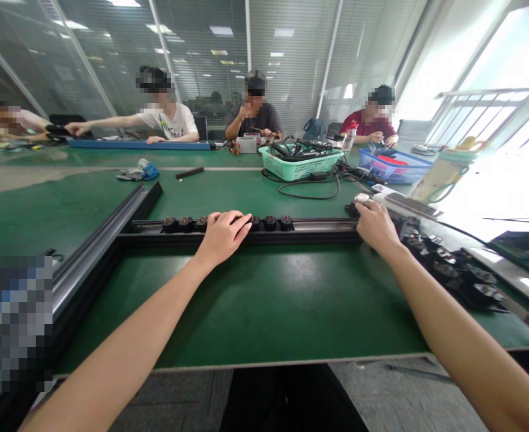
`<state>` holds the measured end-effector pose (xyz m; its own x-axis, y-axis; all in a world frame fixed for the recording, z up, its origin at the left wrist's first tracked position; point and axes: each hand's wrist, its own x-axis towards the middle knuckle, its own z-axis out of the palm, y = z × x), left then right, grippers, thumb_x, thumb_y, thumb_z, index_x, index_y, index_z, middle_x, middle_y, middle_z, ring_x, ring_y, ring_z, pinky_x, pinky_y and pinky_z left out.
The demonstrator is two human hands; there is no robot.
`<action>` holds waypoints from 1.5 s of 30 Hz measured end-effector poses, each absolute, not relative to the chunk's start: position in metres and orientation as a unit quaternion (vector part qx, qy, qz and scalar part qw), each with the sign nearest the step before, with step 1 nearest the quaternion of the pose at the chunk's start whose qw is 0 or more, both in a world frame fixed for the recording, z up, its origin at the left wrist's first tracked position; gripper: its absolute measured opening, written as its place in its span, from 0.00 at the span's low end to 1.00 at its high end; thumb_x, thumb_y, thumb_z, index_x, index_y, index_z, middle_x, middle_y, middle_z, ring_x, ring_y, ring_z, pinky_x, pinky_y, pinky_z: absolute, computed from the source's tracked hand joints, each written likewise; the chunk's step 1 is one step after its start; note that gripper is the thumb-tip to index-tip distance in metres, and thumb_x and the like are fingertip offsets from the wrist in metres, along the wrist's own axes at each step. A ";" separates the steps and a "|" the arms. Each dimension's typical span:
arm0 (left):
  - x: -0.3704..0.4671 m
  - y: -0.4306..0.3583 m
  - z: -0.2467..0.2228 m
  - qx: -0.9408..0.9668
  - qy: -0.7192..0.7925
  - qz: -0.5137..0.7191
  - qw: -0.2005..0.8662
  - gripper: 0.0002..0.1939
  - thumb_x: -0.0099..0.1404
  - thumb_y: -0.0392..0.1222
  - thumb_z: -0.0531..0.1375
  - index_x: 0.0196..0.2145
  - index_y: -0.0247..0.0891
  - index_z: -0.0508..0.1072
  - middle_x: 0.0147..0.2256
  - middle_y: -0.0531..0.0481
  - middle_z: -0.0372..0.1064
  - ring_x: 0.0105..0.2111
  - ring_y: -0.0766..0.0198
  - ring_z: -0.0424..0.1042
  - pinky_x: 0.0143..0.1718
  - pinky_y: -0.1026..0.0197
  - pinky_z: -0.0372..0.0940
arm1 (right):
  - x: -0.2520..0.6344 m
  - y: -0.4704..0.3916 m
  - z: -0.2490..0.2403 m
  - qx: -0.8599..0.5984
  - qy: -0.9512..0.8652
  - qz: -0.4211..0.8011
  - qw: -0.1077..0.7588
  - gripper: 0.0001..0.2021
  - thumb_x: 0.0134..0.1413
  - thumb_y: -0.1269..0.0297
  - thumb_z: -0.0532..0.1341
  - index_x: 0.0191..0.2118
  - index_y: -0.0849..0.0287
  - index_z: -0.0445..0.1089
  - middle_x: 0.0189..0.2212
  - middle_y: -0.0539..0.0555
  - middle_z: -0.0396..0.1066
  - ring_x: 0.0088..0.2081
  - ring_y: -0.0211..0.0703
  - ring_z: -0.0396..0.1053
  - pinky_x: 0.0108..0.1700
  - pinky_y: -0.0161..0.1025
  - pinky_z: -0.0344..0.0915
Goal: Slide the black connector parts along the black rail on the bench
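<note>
A long black rail lies across the green table, with a row of black socket modules set along its channel. Over the middle of that row is my left hand, its fingers and thumb closed around a module that they mostly hide. At the rail's right end, my right hand has its fingers bent around a small black piece, only partly visible. Several more black modules with shiny metal parts lie in a loose pile right of this hand.
A second long rail runs along the left, touching the first rail's end. Farther back are blue-grey gloves, a short black strip, a green basket of cables and a blue basket. Several people sit across the table.
</note>
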<state>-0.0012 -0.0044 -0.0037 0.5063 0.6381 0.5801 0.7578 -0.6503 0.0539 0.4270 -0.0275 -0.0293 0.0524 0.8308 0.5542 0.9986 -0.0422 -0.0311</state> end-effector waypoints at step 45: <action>-0.003 -0.002 -0.004 -0.864 -0.407 -0.276 0.106 0.24 0.79 0.50 0.46 0.59 0.43 0.75 0.53 0.42 0.74 0.54 0.52 0.70 0.57 0.46 0.53 | 0.272 -0.066 -0.028 -0.463 -0.840 -0.181 0.219 0.28 0.73 0.52 0.49 0.73 0.55 0.58 0.67 0.65 0.62 0.69 0.59 0.56 0.72 0.63 0.49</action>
<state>-0.0026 -0.0024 -0.0038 0.5157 0.6455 0.5633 0.7626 -0.6456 0.0417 0.2720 -0.0662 -0.0275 -0.4751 0.6989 0.5347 0.8571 0.5051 0.1013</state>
